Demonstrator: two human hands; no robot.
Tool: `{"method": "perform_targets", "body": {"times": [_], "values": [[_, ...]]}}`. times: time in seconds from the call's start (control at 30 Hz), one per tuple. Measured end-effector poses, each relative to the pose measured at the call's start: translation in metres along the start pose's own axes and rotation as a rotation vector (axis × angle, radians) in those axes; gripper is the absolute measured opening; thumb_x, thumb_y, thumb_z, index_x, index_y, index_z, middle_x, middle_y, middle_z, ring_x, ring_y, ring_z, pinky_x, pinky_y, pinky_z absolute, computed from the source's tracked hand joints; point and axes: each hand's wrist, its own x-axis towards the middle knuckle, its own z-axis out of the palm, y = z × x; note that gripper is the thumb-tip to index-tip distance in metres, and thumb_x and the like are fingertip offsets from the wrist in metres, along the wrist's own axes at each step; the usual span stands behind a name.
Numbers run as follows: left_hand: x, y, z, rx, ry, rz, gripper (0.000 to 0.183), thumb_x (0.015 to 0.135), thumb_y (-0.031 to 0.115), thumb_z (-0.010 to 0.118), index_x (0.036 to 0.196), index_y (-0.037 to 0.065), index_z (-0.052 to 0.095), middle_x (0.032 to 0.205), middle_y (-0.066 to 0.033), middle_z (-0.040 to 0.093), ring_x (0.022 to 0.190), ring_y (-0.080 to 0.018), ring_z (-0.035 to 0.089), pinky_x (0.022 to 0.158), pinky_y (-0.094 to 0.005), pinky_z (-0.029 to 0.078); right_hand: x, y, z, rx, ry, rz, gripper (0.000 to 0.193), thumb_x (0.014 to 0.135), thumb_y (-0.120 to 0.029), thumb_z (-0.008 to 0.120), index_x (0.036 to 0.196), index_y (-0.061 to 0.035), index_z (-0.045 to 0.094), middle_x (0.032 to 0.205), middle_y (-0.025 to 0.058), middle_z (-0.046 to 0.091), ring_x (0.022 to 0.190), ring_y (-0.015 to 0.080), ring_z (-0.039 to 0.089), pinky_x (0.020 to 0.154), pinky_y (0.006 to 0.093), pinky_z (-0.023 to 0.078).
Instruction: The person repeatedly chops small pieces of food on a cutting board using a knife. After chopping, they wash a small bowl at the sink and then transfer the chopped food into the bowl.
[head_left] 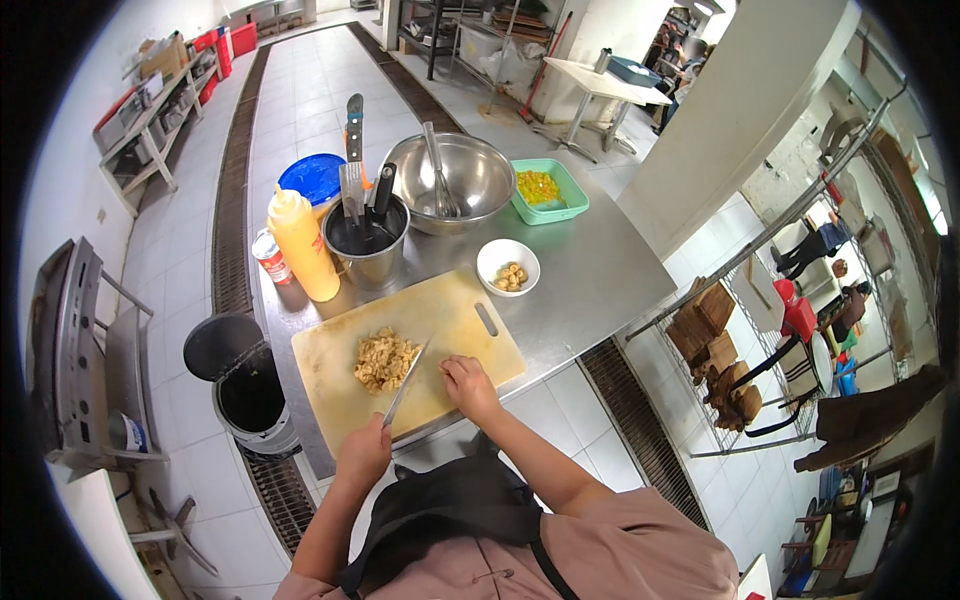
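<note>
Behind the board's far edge stand a tall clear squeeze bottle of orange-yellow sauce [303, 250], a small red-and-white can [272, 258] and a round steel pot [372, 270] full of upright utensils, hemming the board in on that side. Past them are a round blue plastic lid [312, 178] and a wide steel mixing bowl [485, 175] with a wire whisk [439, 180] leaning in it. To the right sit a mint-green plastic tub [574, 210] of yellow diced food and, nearer, a small round white bowl [493, 255] with tan pieces inside.

The rectangular yellowish cutting board [460, 310] lies on a steel table [610, 270] in a white-tiled room with floor grates, a thick pale pillar [740, 120] and wire shelving.

On the board, the heap of chopped tan pieces [382, 360] lies ahead of the left hand [364, 449], whose fingers are closed around the handle of a long steel-bladed knife [406, 383]. The blade runs along the heap's right side. The right hand [470, 388] is right of the blade, apart from the heap, fingers curled and close together; whether they press the board I cannot tell
</note>
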Motion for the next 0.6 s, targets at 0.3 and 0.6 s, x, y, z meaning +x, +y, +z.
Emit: {"method": "perform_targets", "body": {"times": [0.3, 0.6], "values": [[-0.020, -0.006, 0.039, 0.097, 0.000, 0.055, 0.019, 0.093, 0.020, 0.047, 0.098, 0.001, 0.047, 0.072, -0.0269, 0.062, 0.068, -0.0461, 0.062, 0.063, -0.0566, 0.047, -0.009, 0.001, -0.002, 0.064, 0.032, 0.027, 0.020, 0.080, -0.011, 0.068, 0.099, -0.0041, 0.066, 0.099, 0.0129, 0.065, 0.091, 0.0303, 0.061, 0.083, 0.0372, 0.050], [-0.031, 0.003, 0.036, 0.142, 0.021, 0.019, 0.018, 0.087, 0.011, 0.045, 0.102, 0.002, 0.047, 0.069, -0.0243, 0.062, 0.065, -0.0430, 0.062, 0.059, -0.0557, 0.047, -0.006, 0.002, 0.004, 0.155, -0.122, 0.264, 0.016, 0.080, -0.013, 0.070, 0.093, -0.0039, 0.067, 0.083, 0.0120, 0.066, 0.076, 0.0244, 0.064, 0.071, 0.0324, 0.051]]}}
